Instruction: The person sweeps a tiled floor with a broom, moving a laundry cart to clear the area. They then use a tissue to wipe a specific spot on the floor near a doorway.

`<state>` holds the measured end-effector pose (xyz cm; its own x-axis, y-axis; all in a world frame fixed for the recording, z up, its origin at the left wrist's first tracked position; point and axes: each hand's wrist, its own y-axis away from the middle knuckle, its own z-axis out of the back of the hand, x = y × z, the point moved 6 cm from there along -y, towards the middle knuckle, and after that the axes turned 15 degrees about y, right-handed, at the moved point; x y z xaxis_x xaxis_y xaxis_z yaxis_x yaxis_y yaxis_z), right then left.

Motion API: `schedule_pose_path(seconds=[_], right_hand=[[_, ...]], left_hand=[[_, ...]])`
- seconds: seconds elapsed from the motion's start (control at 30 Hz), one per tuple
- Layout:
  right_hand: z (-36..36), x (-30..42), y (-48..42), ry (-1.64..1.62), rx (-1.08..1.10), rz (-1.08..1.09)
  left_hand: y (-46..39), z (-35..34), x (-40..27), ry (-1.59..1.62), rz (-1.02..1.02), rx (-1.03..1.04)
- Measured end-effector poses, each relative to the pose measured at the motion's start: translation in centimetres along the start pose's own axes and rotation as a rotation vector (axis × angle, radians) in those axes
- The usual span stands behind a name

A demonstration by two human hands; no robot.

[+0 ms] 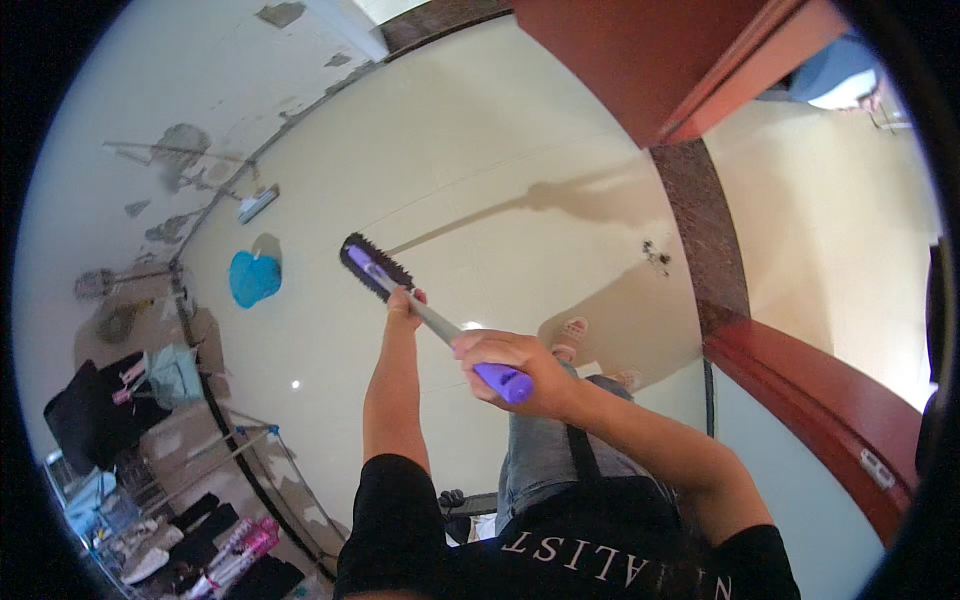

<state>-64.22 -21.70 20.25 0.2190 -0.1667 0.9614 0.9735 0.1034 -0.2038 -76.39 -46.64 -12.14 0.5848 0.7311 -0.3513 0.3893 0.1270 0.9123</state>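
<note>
My left hand (406,304) grips the grey pole of a long-handled brush or broom, just behind its head. The brush head (371,264) has a purple spine and dark bristles and is at the far end of the pole, pointing up and left in the view. My right hand (506,364) is closed around the handle near its purple end grip (504,381). A small heap of dark debris (656,259) lies on the pale tiled floor (480,180), to the right, near a dark brown threshold.
A blue dustpan-like object (255,279) and a squeegee (259,204) are by the stained wall at left. A metal rack (240,442) with shoes stands lower left. Red-brown door parts (810,405) flank the doorway; a person (840,71) is partly visible beyond.
</note>
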Motion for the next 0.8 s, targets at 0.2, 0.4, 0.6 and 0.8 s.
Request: schedule_pose_path(seconds=[0.2, 0.4, 0.6, 0.8], right_hand=[[4.0, 0.2, 5.0, 0.159, -0.19, -0.098], [9.5, 4.4, 15.8, 0.3, -0.417, -0.315], [13.6, 9.6, 29.8, 0.269, -0.812, -0.524], [16.5, 15.3, 43.7, 0.306, -1.065, -0.656]], left_hand=[[1.8, -4.0, 6.3, -0.216, -0.131, -0.098], [7.0, -8.6, 19.5, -0.594, -0.129, 0.032], [16.1, -9.4, 35.6, -0.906, -0.06, 0.192], [25.9, -4.5, 51.2, -0.813, 0.168, 0.337]])
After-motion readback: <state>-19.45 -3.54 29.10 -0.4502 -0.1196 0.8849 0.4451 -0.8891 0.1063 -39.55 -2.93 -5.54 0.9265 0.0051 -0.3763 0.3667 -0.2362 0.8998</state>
